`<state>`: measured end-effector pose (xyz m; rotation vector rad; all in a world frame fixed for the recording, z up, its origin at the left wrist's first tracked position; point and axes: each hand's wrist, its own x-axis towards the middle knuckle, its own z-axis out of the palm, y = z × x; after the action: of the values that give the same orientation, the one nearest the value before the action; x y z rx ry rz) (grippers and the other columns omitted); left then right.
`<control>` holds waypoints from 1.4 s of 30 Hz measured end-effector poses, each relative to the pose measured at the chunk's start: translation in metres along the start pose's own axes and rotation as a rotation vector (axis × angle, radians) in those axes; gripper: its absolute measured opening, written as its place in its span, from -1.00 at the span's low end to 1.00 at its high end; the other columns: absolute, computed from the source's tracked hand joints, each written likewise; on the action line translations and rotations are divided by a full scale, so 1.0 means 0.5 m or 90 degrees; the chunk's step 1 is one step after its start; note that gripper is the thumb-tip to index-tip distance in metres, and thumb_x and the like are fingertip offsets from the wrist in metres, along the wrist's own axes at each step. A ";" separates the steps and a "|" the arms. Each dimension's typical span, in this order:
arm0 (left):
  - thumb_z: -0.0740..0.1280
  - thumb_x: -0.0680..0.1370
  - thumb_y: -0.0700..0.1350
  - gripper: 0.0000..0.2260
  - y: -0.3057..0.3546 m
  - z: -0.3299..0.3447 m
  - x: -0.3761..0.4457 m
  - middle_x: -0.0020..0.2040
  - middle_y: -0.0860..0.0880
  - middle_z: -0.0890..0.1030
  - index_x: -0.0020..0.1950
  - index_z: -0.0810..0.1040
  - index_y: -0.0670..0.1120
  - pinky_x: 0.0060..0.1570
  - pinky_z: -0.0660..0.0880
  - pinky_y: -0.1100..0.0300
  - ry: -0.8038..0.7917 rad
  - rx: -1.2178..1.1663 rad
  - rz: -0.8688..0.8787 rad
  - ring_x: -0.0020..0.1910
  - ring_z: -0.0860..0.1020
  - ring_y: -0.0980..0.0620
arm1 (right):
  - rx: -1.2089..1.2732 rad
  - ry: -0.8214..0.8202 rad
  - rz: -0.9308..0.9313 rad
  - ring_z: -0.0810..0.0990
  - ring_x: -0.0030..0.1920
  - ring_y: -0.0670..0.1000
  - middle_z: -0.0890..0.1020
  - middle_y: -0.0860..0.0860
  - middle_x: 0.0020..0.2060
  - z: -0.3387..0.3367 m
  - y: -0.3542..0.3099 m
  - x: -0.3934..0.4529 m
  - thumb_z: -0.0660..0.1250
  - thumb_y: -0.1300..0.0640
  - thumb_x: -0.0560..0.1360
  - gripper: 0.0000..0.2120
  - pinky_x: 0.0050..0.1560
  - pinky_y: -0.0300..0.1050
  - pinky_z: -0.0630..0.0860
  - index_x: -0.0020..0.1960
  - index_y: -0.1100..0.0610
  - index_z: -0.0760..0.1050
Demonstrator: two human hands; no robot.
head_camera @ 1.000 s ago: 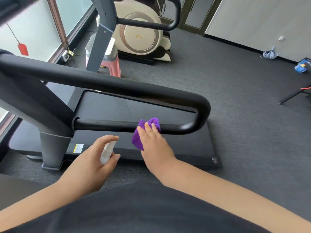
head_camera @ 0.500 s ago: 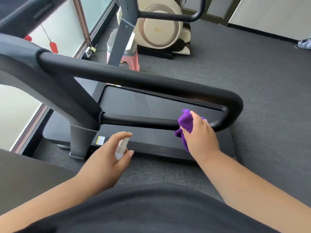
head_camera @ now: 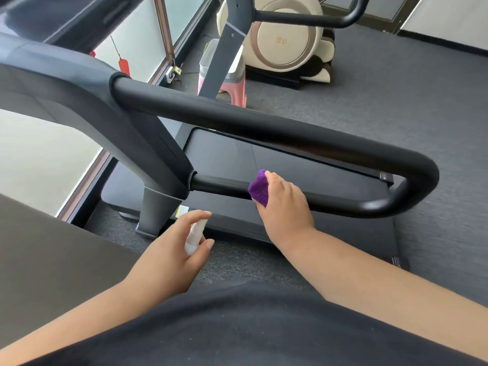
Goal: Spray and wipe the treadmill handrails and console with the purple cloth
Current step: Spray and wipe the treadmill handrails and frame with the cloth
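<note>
Right hand [head_camera: 284, 204] clamps purple cloth [head_camera: 258, 188] against the lower handrail bar [head_camera: 221, 184], fingers curled over it; left hand [head_camera: 171, 249] grips what looks like a small spray bottle [head_camera: 195, 235].

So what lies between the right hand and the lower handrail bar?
Only the purple cloth, pressed by the right hand onto the lower bar, in the head view.

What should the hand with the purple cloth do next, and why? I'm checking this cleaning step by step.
Probably slide the purple cloth left along the thin lower rail toward the upright post. The right hand presses the cloth around that rail partway along, and the stretch to the post looks uncovered. The left hand holds the spray bottle below, ready if needed.
</note>
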<state>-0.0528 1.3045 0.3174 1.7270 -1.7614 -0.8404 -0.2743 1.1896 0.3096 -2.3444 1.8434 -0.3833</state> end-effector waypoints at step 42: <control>0.29 0.54 0.18 -0.57 -0.022 -0.094 0.011 -0.02 0.33 0.51 0.20 0.14 0.59 -0.17 0.35 0.50 0.043 0.004 -0.046 -0.01 0.47 0.44 | 0.006 -0.205 -0.102 0.62 0.08 0.08 0.63 -0.06 0.09 0.027 -0.169 0.105 0.40 -0.14 0.49 -0.63 0.06 0.06 0.60 0.23 -0.10 0.42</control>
<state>-0.0106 1.2962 0.3403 1.8111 -1.6690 -0.7973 -0.1801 1.1584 0.3249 -2.3856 1.5120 -0.0251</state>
